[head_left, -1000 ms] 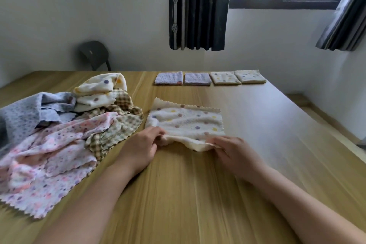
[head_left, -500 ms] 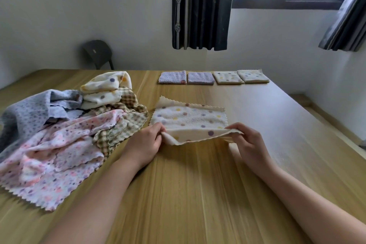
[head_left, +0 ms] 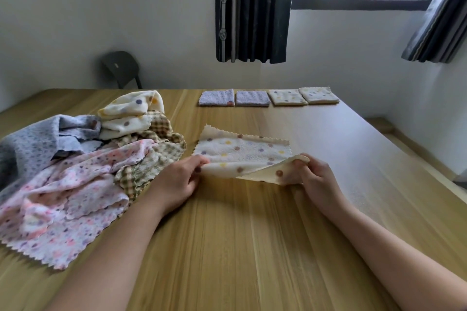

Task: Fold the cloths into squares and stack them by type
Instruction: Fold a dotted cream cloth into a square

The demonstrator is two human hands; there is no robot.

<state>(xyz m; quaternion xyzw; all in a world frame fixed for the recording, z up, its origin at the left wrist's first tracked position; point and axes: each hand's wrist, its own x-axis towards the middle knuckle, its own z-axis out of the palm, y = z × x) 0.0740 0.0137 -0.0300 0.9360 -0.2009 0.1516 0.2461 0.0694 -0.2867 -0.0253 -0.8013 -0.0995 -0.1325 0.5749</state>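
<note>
A cream cloth with coloured dots (head_left: 242,151) lies on the wooden table (head_left: 252,247) in front of me. My left hand (head_left: 177,182) pinches its near left corner. My right hand (head_left: 316,179) pinches the near right corner and holds it lifted off the table, so the pale underside shows. To the left is a heap of unfolded cloths: grey dotted (head_left: 27,146), pink dotted (head_left: 68,192), checked (head_left: 156,156) and cream dotted (head_left: 131,113). At the far edge lie folded squares in a row: two grey (head_left: 235,97) and two cream (head_left: 303,96).
A dark chair (head_left: 121,68) stands behind the table at the wall. The table's right edge (head_left: 417,159) runs diagonally, with floor beyond it. Dark curtains (head_left: 252,7) hang by the window at the back.
Both hands have raised the cloth's near edge off the table and moved it away from me. The right corner is now higher and its underside shows.
</note>
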